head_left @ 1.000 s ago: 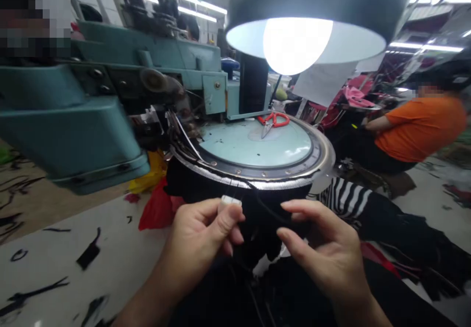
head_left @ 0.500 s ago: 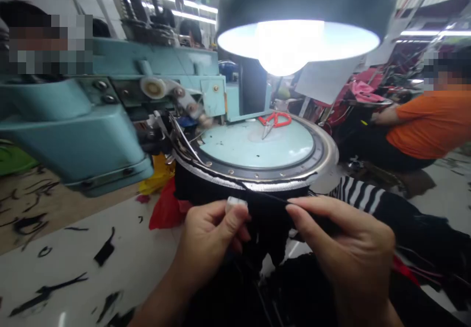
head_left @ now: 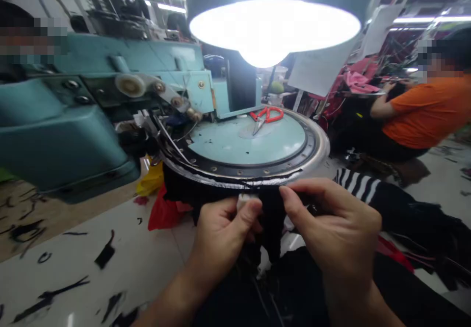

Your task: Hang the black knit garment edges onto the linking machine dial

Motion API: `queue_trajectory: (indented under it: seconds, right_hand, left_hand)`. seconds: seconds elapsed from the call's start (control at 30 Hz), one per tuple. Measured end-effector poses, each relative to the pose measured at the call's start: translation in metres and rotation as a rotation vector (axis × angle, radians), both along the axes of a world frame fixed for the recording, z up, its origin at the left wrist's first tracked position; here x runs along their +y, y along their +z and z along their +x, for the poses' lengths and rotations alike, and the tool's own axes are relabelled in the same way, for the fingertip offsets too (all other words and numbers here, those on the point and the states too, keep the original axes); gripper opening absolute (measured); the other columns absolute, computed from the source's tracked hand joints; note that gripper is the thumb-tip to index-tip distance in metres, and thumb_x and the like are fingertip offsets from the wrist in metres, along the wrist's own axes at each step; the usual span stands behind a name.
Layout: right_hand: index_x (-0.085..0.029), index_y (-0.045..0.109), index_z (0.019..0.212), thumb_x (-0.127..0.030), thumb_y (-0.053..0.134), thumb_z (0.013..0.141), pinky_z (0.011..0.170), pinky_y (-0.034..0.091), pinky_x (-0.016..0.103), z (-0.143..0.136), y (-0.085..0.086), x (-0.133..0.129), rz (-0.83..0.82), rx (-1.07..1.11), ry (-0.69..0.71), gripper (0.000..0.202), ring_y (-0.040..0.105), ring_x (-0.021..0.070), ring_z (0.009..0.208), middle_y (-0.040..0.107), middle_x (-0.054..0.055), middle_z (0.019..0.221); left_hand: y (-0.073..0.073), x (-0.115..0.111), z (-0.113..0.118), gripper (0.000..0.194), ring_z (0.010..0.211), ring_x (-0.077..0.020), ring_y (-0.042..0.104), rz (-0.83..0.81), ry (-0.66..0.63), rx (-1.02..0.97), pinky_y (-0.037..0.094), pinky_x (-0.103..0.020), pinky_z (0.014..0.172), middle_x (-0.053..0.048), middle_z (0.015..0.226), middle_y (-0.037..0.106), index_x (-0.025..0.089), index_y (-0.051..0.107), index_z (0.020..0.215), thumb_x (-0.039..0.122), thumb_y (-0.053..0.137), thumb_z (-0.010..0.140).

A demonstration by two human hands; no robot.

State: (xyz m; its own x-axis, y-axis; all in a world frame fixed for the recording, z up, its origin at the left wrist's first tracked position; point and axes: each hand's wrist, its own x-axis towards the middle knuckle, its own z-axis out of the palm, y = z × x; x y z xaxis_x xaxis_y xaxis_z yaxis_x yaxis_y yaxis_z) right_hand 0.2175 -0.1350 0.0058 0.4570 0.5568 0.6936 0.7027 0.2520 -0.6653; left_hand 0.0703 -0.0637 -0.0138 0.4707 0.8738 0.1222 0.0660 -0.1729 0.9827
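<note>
A round linking machine dial (head_left: 250,145) stands in front of me, with a ring of fine metal points (head_left: 224,184) along its near edge. Black knit fabric (head_left: 206,194) hangs from these points. My left hand (head_left: 228,234) is closed on a small white block-like piece (head_left: 246,198), held just below the ring; most of it is hidden by thumb and fingers. My right hand (head_left: 333,219) pinches close to the ring, right of the left hand. A thin black yarn runs to its fingertips, hard to make out against the fabric.
Red-handled scissors (head_left: 268,115) lie on the dial. A bright lamp (head_left: 274,23) hangs low above it. The blue-green machine head (head_left: 62,136) fills the left. A person in an orange shirt (head_left: 430,113) sits at right. Striped black-and-white fabric (head_left: 358,186) lies beside my right hand.
The view has shifted a little. Both hands have moved nearer the ring of points, and the right hand has come closer to the left. The black yarn, stretched between them before, shows less.
</note>
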Motion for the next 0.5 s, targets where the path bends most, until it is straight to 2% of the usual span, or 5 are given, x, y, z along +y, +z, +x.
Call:
queue_trajectory:
  seconds: [0.1,0.17,0.27,0.37,0.5]
  right_hand:
    - [-0.02,0.071,0.09,-0.015,0.073,0.08,0.056,0.052,0.021,0.006,-0.001,-0.003,-0.055,-0.02,0.117,0.012,0.064,0.0104,0.062,0.07,-0.003,0.079]
    - [-0.02,0.07,0.091,-0.012,0.072,0.08,0.056,0.052,0.02,0.01,-0.001,-0.007,-0.058,-0.051,0.172,0.013,0.063,0.0096,0.061,0.07,-0.003,0.079]
    - [-0.022,0.07,0.087,-0.011,0.071,0.081,0.055,0.051,0.019,0.012,0.0,-0.013,-0.014,-0.048,0.18,0.012,0.064,0.009,0.06,0.07,-0.005,0.075]
    - [-0.025,0.071,0.087,-0.014,0.073,0.081,0.054,0.05,0.018,0.011,-0.001,-0.014,-0.012,-0.022,0.197,0.013,0.066,0.01,0.063,0.072,-0.005,0.077]
    - [-0.024,0.072,0.087,-0.014,0.072,0.082,0.051,0.049,0.017,0.006,-0.002,-0.007,-0.015,0.054,0.147,0.011,0.061,0.0066,0.052,0.071,-0.007,0.071]
  left_hand:
    - [0.001,0.001,0.002,0.046,0.045,-0.0107,0.059,0.038,0.042,0.02,0.046,-0.017,0.045,-0.004,0.053,0.067,0.014,0.071,0.063,0.055,0.067,0.083]
    - [0.002,-0.001,0.001,0.045,0.043,-0.0104,0.059,-0.013,0.038,0.0,0.046,-0.017,0.043,-0.003,0.053,0.068,0.015,0.072,0.067,0.056,0.067,0.083]
    - [0.001,-0.006,-0.006,0.048,0.04,-0.0102,0.058,-0.129,-0.003,-0.066,0.044,-0.016,0.04,-0.003,0.052,0.067,0.015,0.072,0.07,0.062,0.066,0.081]
    - [-0.006,-0.005,-0.012,0.051,0.039,-0.01,0.057,-0.228,-0.025,-0.117,0.042,-0.016,0.038,-0.004,0.053,0.067,0.015,0.072,0.072,0.065,0.067,0.079]
    - [-0.016,0.006,-0.012,0.054,0.04,-0.0097,0.056,-0.223,0.038,-0.152,0.043,-0.016,0.039,-0.004,0.052,0.067,0.014,0.07,0.069,0.067,0.069,0.076]
